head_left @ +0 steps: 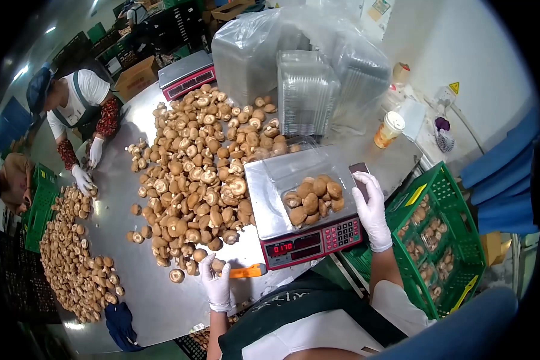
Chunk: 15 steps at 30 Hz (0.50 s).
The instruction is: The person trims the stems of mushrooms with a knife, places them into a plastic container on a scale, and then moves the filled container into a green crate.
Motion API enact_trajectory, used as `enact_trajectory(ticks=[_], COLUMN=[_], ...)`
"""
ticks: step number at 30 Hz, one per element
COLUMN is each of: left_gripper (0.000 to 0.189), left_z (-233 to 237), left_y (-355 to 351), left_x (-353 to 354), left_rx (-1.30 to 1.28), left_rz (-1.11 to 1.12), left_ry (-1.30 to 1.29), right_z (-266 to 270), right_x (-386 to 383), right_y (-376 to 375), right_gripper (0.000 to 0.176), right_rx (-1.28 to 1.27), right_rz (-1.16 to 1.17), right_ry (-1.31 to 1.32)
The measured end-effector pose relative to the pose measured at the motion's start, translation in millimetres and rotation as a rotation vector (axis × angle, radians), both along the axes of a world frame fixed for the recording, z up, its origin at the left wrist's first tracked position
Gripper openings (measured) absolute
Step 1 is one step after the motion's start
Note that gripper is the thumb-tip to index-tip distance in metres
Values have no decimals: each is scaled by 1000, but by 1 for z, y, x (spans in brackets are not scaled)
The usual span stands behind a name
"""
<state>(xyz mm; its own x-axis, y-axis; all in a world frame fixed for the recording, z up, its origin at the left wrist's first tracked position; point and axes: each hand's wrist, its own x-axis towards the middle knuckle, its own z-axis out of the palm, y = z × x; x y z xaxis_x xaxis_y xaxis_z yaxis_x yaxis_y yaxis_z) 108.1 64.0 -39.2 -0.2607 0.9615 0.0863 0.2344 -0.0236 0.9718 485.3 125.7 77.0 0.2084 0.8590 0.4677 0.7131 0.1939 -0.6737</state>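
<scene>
My left hand, in a white glove, is at the near edge of the mushroom pile, with a brown mushroom between thumb and fingers. An orange-handled tool lies just right of it, partly against the scale. My right hand, also gloved, is open beside the scale's right side, its fingertips by a small dark flat object. On the red electronic scale, its display reading 0.170, sits an open clear plastic box with several mushrooms inside.
Stacked clear boxes in plastic bags stand behind the scale, near a lidded paper cup. A green crate with filled boxes is at the right. Across the table, a gloved co-worker handles another mushroom pile. A second scale stands behind.
</scene>
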Motion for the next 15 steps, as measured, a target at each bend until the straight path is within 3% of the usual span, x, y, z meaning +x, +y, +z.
enact_trajectory(ticks=[5, 7, 8, 10, 12, 15], left_gripper=[43, 48, 48, 50, 53, 57], left_z=[6, 13, 8, -14, -36, -44], left_y=[-3, 1, 4, 9, 13, 17], left_x=[1, -1, -1, -5, -11, -8], left_rx=[55, 54, 64, 90, 105, 21], left_rz=[8, -84, -94, -62, -101, -149], left_ry=[102, 439, 438, 799, 853, 917], right_z=[5, 5, 2, -11, -23, -43], right_x=[-3, -2, 1, 12, 22, 29], right_y=[0, 2, 6, 26, 58, 107], right_gripper=[27, 27, 27, 25, 26, 34], right_rx=[-10, 14, 22, -77, -116, -371], right_rz=[5, -12, -24, 55, 49, 37], right_ry=[-9, -16, -17, 244, 421, 374])
